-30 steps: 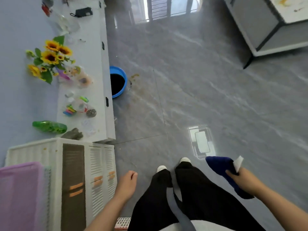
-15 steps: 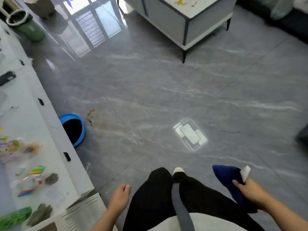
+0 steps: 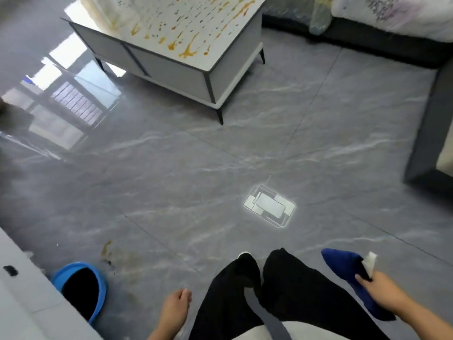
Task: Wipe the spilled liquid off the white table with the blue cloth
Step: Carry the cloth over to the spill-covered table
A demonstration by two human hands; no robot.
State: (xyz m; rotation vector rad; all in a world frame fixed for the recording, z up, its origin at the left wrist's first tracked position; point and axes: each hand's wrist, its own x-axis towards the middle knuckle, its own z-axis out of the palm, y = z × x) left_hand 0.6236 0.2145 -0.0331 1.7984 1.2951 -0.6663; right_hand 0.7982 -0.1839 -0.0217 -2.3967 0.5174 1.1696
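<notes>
A low white table (image 3: 241, 67) with grey sides and dark legs stands across the room at the top. Orange and yellow spilled liquid (image 3: 188, 46) streaks and spots its top. My right hand (image 3: 382, 292) hangs at the lower right, shut on the folded blue cloth (image 3: 348, 271), which has a small white tag at its upper edge. My left hand (image 3: 175, 309) hangs by my leg at the bottom, loosely curled and holding nothing. Both hands are far from the table.
Glossy grey tiled floor lies between me and the table. A blue bucket (image 3: 98, 285) sits at the lower left beside a white cabinet (image 3: 22, 305), with brownish stains (image 3: 107, 249) on the floor near it. A dark sofa edge (image 3: 426, 143) runs along the right.
The view has swung right, away from the white cabinet and toward the stained table, which now shows much more of its top. Both hands keep their pose; the cloth stays in my right hand.
</notes>
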